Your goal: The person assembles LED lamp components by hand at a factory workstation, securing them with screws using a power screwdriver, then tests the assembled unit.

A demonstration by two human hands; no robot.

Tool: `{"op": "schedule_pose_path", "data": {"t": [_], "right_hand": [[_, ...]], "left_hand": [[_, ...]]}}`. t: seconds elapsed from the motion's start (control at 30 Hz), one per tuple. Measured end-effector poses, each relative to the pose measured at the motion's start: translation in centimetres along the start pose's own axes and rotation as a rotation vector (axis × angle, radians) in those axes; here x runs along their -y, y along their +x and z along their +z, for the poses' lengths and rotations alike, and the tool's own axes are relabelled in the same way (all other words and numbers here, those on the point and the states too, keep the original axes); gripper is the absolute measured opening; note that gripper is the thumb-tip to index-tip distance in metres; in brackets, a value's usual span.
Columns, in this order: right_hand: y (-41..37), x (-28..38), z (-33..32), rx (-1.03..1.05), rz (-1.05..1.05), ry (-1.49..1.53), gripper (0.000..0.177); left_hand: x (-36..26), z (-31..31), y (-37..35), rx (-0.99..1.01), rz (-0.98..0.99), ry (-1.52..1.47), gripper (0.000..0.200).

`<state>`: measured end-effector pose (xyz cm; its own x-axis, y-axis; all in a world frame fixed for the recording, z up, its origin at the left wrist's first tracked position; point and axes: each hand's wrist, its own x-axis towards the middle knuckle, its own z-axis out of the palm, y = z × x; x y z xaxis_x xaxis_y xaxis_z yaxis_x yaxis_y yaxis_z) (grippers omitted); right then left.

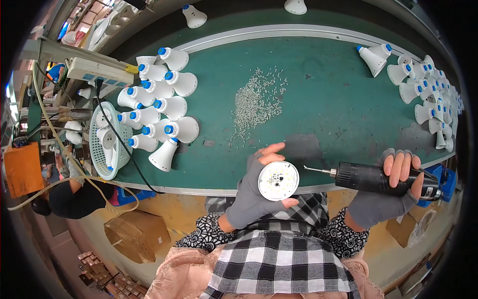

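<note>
My left hand (pixel 247 194), in a grey fingerless glove, is closed around a white LED bulb body (pixel 279 181). The bulb's round face with its LED board is turned up towards me; the rest of it is hidden by the hand. My right hand (pixel 399 172), gloved the same way, grips a black electric screwdriver (pixel 359 177). Its thin bit points left at the board, a short gap away from it. Whether a screw sits on the bit tip is too small to tell. Beyond my left hand, a pile of small screws (pixel 255 107) is spread on the green bench top (pixel 318 99).
White bulb housings with blue caps (pixel 174 107) stand grouped at the left, and more (pixel 428 89) crowd the right edge. A pale basket (pixel 119 158) holds bulb parts. Near it are a power strip (pixel 99 73) and a black cable (pixel 121 142). A cardboard box (pixel 137 236) is below.
</note>
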<state>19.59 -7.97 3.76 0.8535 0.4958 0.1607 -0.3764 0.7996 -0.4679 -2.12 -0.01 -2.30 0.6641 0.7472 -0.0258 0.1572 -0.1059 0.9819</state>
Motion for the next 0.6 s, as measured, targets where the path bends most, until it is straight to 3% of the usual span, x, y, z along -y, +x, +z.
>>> {"op": "schedule_pose_path", "data": {"t": [0.07, 0.17, 0.33, 0.37, 0.4, 0.5, 0.6], "right_hand": [[0.0, 0.1, -0.2, -0.022, 0.03, 0.044, 0.019], [0.2, -0.5, -0.5, -0.082, 0.095, 0.135, 0.017], [0.6, -4.6, -0.9, -0.314, 0.216, 0.106, 0.017], [0.7, -5.7, -1.7, -0.272, 0.264, 0.131, 0.017], [0.7, -6.7, -1.5, -0.329, 0.287, 0.112, 0.017], [0.1, -8.9, -0.9, -0.406, 0.339, 0.071, 0.017], [-0.4, -9.8, -1.0, -0.414, 0.384, 0.058, 0.017]], "left_hand": [[-0.7, -0.3, 0.2, 0.022, 0.071, 0.275, 0.08], [0.4, 0.0, -0.2, 0.038, 0.075, 0.209, 0.082], [-0.4, 1.6, 0.0, -0.046, -0.228, -0.396, 0.075], [-0.5, 2.0, 0.1, -0.081, -0.278, -0.479, 0.074], [-0.4, 2.4, 0.0, -0.089, -0.193, -0.399, 0.07], [-1.7, 2.4, -0.1, -0.044, -0.391, -0.49, 0.068], [-2.4, 2.6, 0.2, -0.025, -0.512, -0.526, 0.05]]}}
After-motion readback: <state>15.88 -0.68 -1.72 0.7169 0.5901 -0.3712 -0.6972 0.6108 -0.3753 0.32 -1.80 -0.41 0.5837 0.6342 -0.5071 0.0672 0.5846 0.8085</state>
